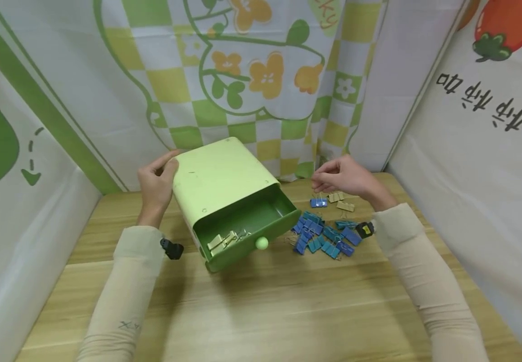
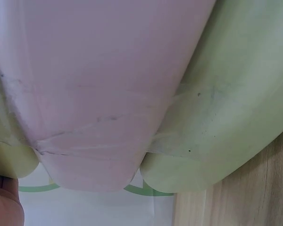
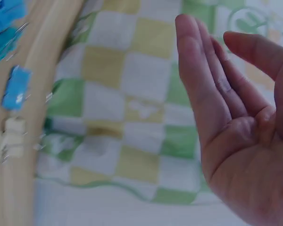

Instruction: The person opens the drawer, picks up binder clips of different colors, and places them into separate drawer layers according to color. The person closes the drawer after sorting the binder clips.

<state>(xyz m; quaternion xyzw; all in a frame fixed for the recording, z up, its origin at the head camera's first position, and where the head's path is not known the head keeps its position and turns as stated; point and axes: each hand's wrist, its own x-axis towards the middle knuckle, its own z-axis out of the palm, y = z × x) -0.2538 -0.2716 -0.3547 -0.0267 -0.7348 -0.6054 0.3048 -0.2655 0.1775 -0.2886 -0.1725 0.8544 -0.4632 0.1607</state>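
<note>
A light green drawer box [image 1: 224,173] sits left of centre in the head view, its dark green drawer [image 1: 265,213] pulled partway out by the front with a round knob [image 1: 262,243]. Yellow binder clips [image 1: 220,242] lie in the drawer's left end. My left hand [image 1: 158,186] grips the box at its back left corner, thumb at the top edge. In the left wrist view the box's pink panel [image 2: 99,84] shows close up. My right hand [image 1: 344,176] hovers over a blue binder clip [image 1: 318,202], thumb apart from the fingers and nothing between them.
Several blue and teal binder clips [image 1: 324,236] are heaped right of the drawer. Behind them lie yellow binder clips [image 1: 345,206]. A checked curtain [image 1: 242,100] hangs at the back of the wooden table [image 1: 261,311], with printed white sheets on both sides.
</note>
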